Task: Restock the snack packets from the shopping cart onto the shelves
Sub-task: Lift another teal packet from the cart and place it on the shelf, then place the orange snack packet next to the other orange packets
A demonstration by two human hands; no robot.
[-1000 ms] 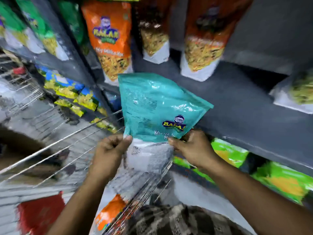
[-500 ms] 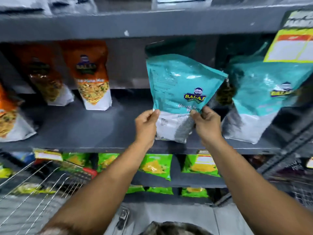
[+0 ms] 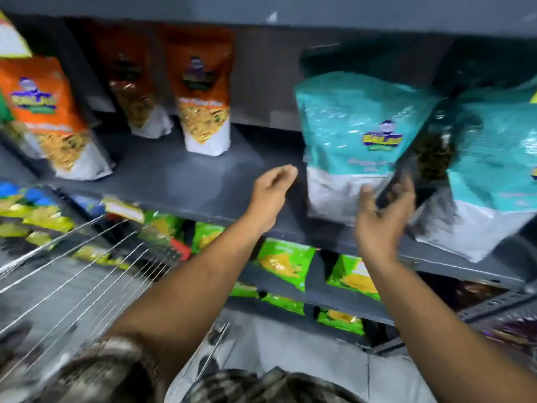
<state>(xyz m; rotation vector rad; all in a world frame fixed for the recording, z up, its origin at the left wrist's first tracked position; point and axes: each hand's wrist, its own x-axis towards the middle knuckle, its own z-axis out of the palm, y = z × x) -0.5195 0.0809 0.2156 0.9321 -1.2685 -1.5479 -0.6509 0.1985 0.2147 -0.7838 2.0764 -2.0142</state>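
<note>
With teal pkt (image 3: 357,141) standing upright on grey shelf (image 3: 180,175), your hands grip nothing. L hand (image 3: 271,196) at pkt's 9 o'clock, fingers loosely curled, not touching pkt. R hand (image 3: 380,219) at pkt's 5 o'clock, fingers spread; contact w/ pkt unclear, blurred. 2nd teal pkt (image 3: 494,175) just beside at 3 o'clock. Orange pkts (image 3: 203,106) well apart at 9. Wire cart (image 3: 87,271) at your 8 o'clock.

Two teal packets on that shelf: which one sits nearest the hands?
The left teal packet, standing upright between the open left hand and right hand. The other teal packet stands farther right, beyond the right hand.
</note>
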